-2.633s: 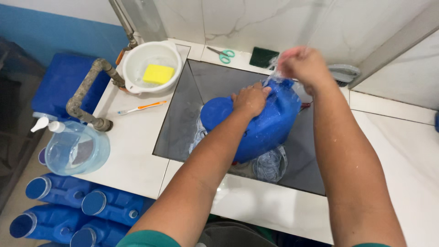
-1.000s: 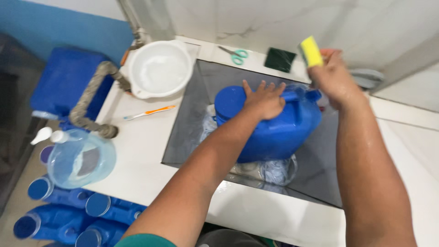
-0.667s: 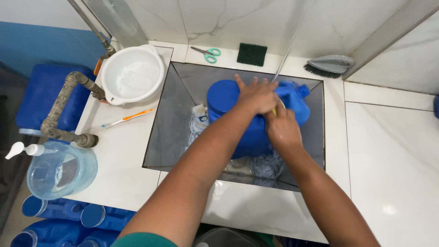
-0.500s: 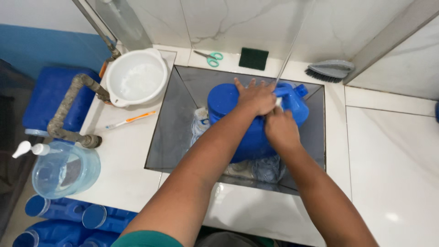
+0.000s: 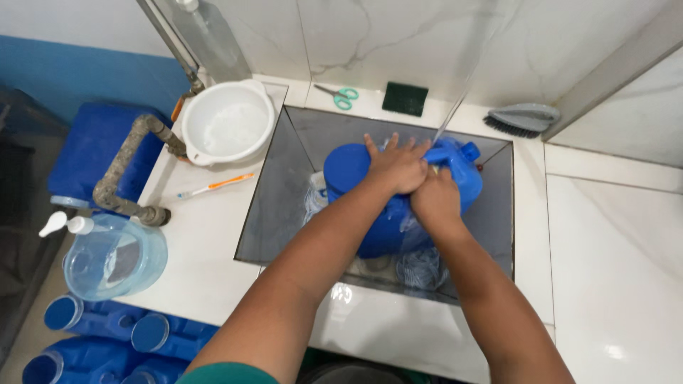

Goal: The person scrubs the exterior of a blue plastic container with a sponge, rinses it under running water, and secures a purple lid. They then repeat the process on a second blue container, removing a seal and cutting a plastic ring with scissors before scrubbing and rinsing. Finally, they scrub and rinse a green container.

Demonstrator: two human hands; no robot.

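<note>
The blue jerrycan (image 5: 370, 213) lay on its side in the grey sink basin (image 5: 277, 199), its long axis running from about seven o'clock to two o'clock, with the capped spout (image 5: 468, 151) pointing toward two o'clock and the flat base toward the near rim. A thin stream of water (image 5: 455, 107) fell onto it near the handle. The left hand (image 5: 398, 167) rested flat on the upper side, fingers spread and pointing toward twelve o'clock. The right hand (image 5: 435, 199) pressed against the can just at four o'clock of the left, its fingers curled under and hidden; a sliver of yellow showed at its knuckles, too small to identify, so whether it gripped anything could not be told. Both forearms covered much of the can's middle. Pale crumpled plastic (image 5: 420, 267) lay beneath it, partly obscured.

On the counter at ten o'clock stood a white bowl (image 5: 228, 121), with an orange-handled toothbrush (image 5: 217, 185) below it. At twelve o'clock lay green scissors (image 5: 343, 96) and a dark scouring pad (image 5: 405, 98); a grey brush (image 5: 523, 119) sat at two o'clock. More blue cans (image 5: 107, 341) were cut off at the lower left edge.
</note>
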